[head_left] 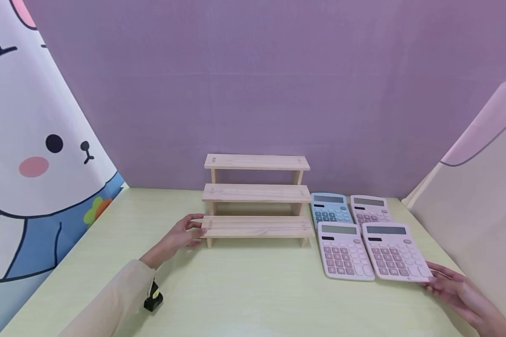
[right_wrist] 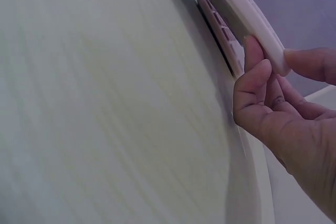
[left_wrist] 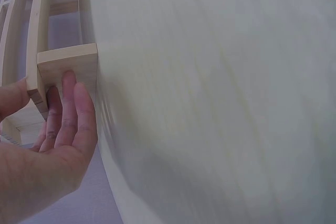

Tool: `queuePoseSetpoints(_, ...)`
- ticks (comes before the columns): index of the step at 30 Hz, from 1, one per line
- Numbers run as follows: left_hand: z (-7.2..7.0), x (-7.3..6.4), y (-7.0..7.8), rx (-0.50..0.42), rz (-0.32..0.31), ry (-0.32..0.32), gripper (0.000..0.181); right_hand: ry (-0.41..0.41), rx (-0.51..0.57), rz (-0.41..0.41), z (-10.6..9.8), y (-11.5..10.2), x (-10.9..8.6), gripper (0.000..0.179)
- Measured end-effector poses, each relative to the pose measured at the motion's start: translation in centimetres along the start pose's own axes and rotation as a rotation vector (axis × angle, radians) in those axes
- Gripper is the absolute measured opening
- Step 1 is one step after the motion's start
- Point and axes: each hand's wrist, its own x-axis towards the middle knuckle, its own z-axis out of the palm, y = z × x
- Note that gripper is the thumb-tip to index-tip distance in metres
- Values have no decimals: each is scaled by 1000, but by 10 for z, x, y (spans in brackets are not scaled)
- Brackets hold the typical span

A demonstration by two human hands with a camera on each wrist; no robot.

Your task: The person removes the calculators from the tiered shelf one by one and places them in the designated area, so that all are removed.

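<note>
A three-step wooden stand (head_left: pixel 257 227) stands at the middle of the table. At the left end of its lowest step is my left hand (head_left: pixel 178 241), gripping the board between thumb and fingers. In the left wrist view the fingertips (left_wrist: pixel 81 93) reach under the board, beside its leg. My right hand (head_left: pixel 459 292) pinches the lower right corner of a pink calculator (head_left: pixel 388 248), thumb on top and fingers beneath. The right wrist view shows that calculator (right_wrist: pixel 252 19) tilted, its near edge raised off the table.
Another pink calculator (head_left: pixel 341 255) lies left of the held one. Behind them are a blue calculator (head_left: pixel 330 206) and a further pink one (head_left: pixel 368 206). A purple backdrop (head_left: pixel 257 79) rises behind the table, with a rabbit-print cloth (head_left: pixel 38 117) at left.
</note>
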Motion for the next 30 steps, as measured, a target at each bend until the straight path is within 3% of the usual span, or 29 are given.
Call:
queuePoseSetpoints(5,0,0,0,-5,10,-6,54,-35,33,0,-2,0,1,63)
queuePoseSetpoints(19,1,-1,0,-1,23,-14,56,-1,-10,31,-5,-2,2,62)
queuePoseSetpoints(30,2,-2,2,-8,15,-11,54,90,-132,34,-2,-6,3,62)
